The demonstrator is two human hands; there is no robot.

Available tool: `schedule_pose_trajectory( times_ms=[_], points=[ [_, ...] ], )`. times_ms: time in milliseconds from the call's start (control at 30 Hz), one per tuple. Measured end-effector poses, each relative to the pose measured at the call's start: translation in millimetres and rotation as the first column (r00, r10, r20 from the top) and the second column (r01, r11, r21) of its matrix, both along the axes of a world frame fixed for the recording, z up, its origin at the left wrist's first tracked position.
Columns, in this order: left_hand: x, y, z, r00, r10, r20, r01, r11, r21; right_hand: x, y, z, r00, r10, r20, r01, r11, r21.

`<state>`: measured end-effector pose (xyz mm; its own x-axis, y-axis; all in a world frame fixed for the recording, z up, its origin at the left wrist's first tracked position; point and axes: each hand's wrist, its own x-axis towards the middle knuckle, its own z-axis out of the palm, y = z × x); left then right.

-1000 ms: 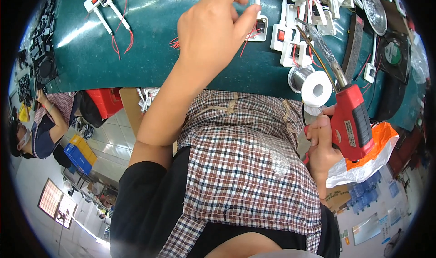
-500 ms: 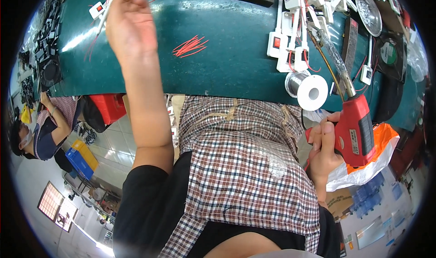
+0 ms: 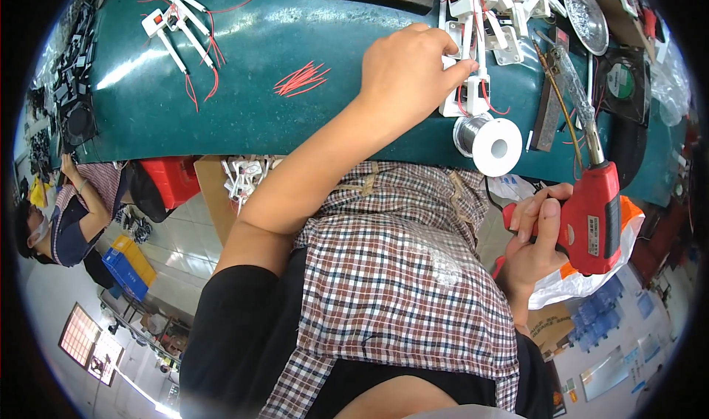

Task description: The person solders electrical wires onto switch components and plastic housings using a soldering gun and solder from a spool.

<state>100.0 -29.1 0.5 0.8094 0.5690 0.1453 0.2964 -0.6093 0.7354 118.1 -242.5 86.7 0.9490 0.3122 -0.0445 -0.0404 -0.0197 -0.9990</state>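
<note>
Returning from the switch group (image 3: 153, 25) at ten o'clock, my left hand (image 3: 406, 68) has swung across the bench (image 3: 221, 124) to the pile (image 3: 465, 2) at one o'clock. Half a second ago it was over that group with what looked like a white piece in it; I judge that piece has been set down, and the work is back at the pile. From where I sit, its fingers curl over the pile's near-left edge, thumb pointing to three; the tips are partly masked by the switches, so I can't tell whether they have hold of one.

My right hand (image 3: 538, 231), at four o'clock, has stayed wrapped round the gun (image 3: 594, 212), fingers clenched on its handle, the tip aimed up toward twelve, apart from the switches. The spool (image 3: 484, 147) stands at two o'clock, just below the pile. The red wires (image 3: 301, 78), at eleven, lie loose and untouched, in plain view now that the left arm is clear.
</note>
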Motion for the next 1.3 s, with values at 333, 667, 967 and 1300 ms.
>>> schedule_pose_trajectory(
  times_ms=[333,667,967,1300],
  points=[
    [-4,-2,16,0.98,0.033,0.195,0.023,0.961,-0.275,0,-7,1,0.999,-0.027,-0.024,0.027,1.0,-0.01],
    [-33,51,11,0.978,0.206,0.039,-0.189,0.945,-0.266,1,-7,-2,0.999,0.036,-0.03,-0.034,0.998,0.054],
    [-47,41,10,0.965,0.259,0.046,-0.246,0.949,-0.197,-1,-2,3,0.995,0.056,-0.08,-0.056,0.998,-0.004],
    [-60,34,2,0.961,-0.254,0.113,0.211,0.93,0.301,-7,2,6,0.989,0.08,-0.127,-0.084,0.996,-0.027]
  ],
)
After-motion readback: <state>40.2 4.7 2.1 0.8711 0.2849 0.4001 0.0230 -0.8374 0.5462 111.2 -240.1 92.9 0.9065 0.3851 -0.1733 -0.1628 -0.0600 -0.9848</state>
